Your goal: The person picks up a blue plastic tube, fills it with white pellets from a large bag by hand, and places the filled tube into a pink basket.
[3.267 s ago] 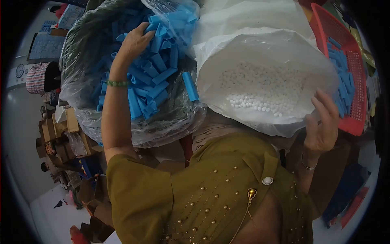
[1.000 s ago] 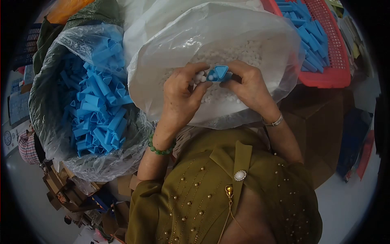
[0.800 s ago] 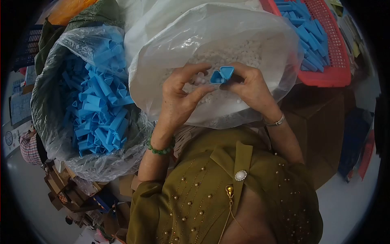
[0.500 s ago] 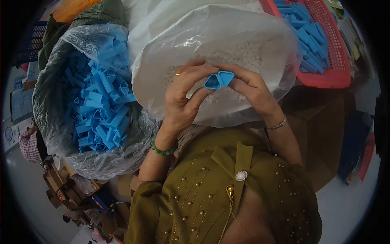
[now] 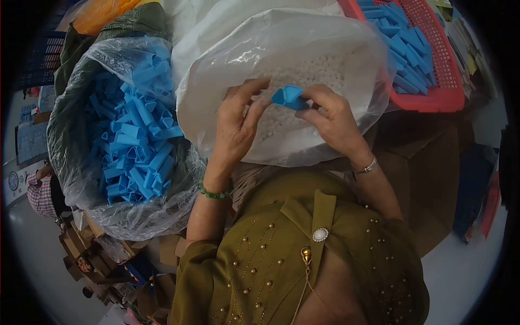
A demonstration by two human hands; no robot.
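Observation:
Two blue triangular tubes (image 5: 291,98) are side by side in my right hand (image 5: 335,120), pinched between thumb and fingers with a hollow end facing up. My left hand (image 5: 236,122) is just left of them, thumb and index finger apart and holding nothing. Both hands are over a clear plastic bag (image 5: 216,70) whose opening shows many small white pieces (image 5: 325,70). To the left, a plastic-lined sack (image 5: 67,124) holds a heap of loose blue triangular tubes (image 5: 135,130).
A red plastic basket (image 5: 445,59) at the upper right holds more blue tubes (image 5: 409,51). Cardboard (image 5: 420,173) stands below it. Cardboard boxes (image 5: 86,244) are at the lower left, and a person in a checked shirt (image 5: 40,195) is at the far left.
My left hand has let go of the tubes and drawn slightly left, its fingers parting. The pair has tilted in my right hand, so more of its sides shows.

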